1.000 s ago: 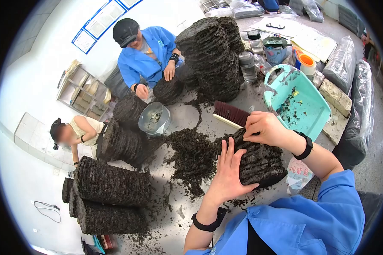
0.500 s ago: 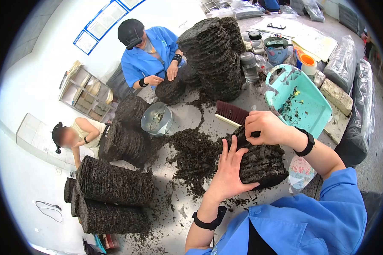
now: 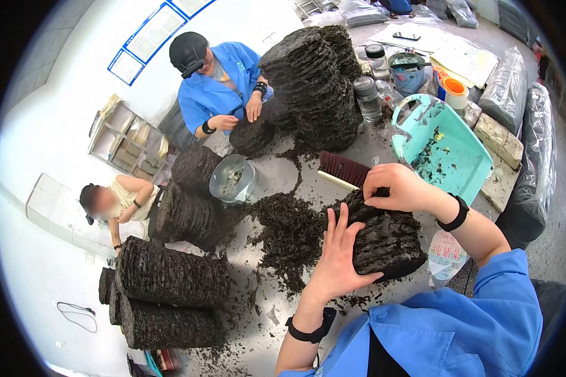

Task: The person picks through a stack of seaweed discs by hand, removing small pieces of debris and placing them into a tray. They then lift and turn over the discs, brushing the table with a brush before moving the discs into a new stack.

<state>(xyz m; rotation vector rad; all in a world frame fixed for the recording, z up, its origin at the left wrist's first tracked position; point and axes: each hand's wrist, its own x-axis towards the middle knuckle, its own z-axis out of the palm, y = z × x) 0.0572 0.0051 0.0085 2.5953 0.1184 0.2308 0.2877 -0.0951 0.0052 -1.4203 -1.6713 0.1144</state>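
Observation:
A bundle of dark dried seaweed [image 3: 393, 245], pressed in layers, lies on the table in front of me. My left hand [image 3: 339, 257] rests against its left side with fingers spread and thumb stretched along the near side. At the far top of the bundle, my right hand [image 3: 399, 188] is closed in a pinch, fingertips down at the seaweed. Whatever sits between those fingertips is too small to make out. Loose seaweed crumbs [image 3: 289, 235] are heaped just left of my left hand. A dark-bristled brush [image 3: 343, 168] lies beyond my right hand.
Rolled seaweed bundles [image 3: 173, 270] lie at left; a tall stack [image 3: 311, 88] stands behind. A clear tub [image 3: 233, 179] and turquoise basin [image 3: 443, 151] hold scraps. Jars [image 3: 367, 100] stand near the basin. A co-worker in blue [image 3: 220, 88] handles another bundle; another person [image 3: 129, 198] leans at left.
My right fingertips have lowered onto the seaweed; the dark piece seen between them before no longer shows. My left hand stays in place. The person at left has bent an arm inward.

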